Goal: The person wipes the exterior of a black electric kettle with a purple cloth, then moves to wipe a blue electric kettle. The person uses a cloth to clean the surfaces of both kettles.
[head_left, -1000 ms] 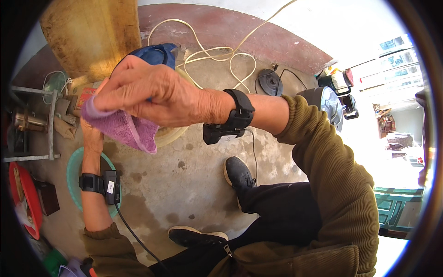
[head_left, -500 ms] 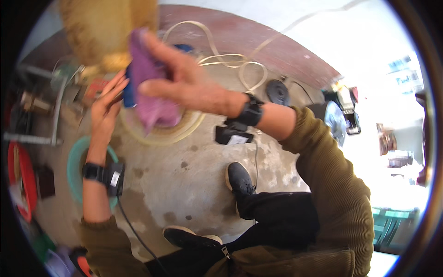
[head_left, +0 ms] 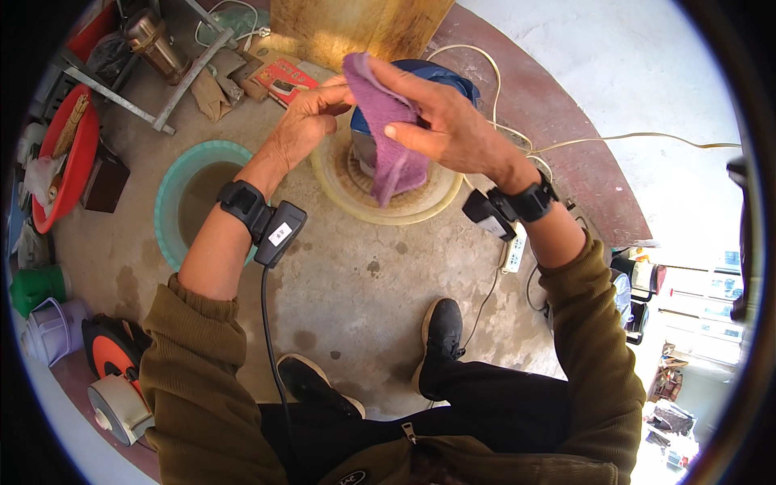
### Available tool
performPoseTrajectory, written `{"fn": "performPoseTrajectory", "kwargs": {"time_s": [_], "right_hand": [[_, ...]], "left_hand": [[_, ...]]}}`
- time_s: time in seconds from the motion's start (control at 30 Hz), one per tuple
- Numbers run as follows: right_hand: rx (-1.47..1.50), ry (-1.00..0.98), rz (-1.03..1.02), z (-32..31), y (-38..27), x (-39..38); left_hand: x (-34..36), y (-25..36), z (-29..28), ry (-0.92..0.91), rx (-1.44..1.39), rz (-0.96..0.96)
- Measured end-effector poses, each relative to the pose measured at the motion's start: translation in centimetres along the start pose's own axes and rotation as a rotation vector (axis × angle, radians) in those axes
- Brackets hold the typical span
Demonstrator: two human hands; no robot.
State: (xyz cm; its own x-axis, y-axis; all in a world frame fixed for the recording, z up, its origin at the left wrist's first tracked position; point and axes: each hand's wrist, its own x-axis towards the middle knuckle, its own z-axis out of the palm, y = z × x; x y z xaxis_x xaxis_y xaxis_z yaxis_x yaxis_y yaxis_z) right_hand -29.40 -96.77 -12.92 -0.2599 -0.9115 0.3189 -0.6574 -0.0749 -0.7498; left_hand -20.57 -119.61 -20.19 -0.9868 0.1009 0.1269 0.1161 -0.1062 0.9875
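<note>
My right hand (head_left: 440, 121) grips a purple cloth (head_left: 396, 137), thumb on its near face and fingers behind it. The cloth hangs folded against a blue, rounded object (head_left: 428, 71) whose kind I cannot tell; its front is mostly covered. That object stands over a pale yellow basin (head_left: 388, 217) on the floor. At the left edge of the cloth, my left hand (head_left: 303, 129) has its fingers bent and thumb tucked in; its fingertips are partly hidden, so what they hold is unclear. Each wrist carries a black strap with a small black box.
A teal basin (head_left: 166, 218) of murky water stands below my left forearm. A red basin (head_left: 61, 174), a metal-legged stand (head_left: 182, 93) and a red box (head_left: 284, 79) lie to the left. A power strip (head_left: 514, 246) and pale cables (head_left: 622, 139) run along the right.
The view has swung left, so the whole scene sits further right. My left hand's fingers, straighter before, are now bent. The right hand still holds the purple cloth beside the blue object.
</note>
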Motion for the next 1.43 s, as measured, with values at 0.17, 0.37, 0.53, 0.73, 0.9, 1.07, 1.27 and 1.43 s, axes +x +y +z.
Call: {"fn": "performPoseTrajectory", "kwargs": {"time_s": [0.17,0.37,0.53,0.73,0.9,1.07,1.27,1.43], "right_hand": [[-0.276,-0.158,0.015,0.4,2.1,1.8],[-0.353,-0.189,-0.037,0.1,4.3,2.4],[-0.327,-0.243,-0.004,-0.1,4.5,3.3],[-0.289,-0.198,0.0,0.1,3.9,3.7],[-0.31,-0.184,0.026,0.3,3.5,4.0],[-0.347,-0.202,0.096,0.7,3.5,4.3],[-0.417,-0.113,0.178,2.1,4.3,4.8],[-0.394,-0.098,0.178,2.0,4.5,4.6]], "left_hand": [[-0.4,-0.4,0.4,0.028,-0.089,0.006],[-0.3,-0.4,0.1,0.037,-0.143,-0.05],[-0.3,-1.4,-0.2,0.05,-0.273,0.002],[-0.3,-1.9,-0.4,0.093,-0.329,-0.025],[-0.4,-2.1,-0.1,0.098,-0.307,-0.008],[-0.4,-2.2,-0.3,0.107,-0.313,-0.062],[-0.3,-2.4,-0.2,0.106,-0.3,-0.072],[-0.3,-2.1,-0.2,0.093,-0.288,-0.109]]}}
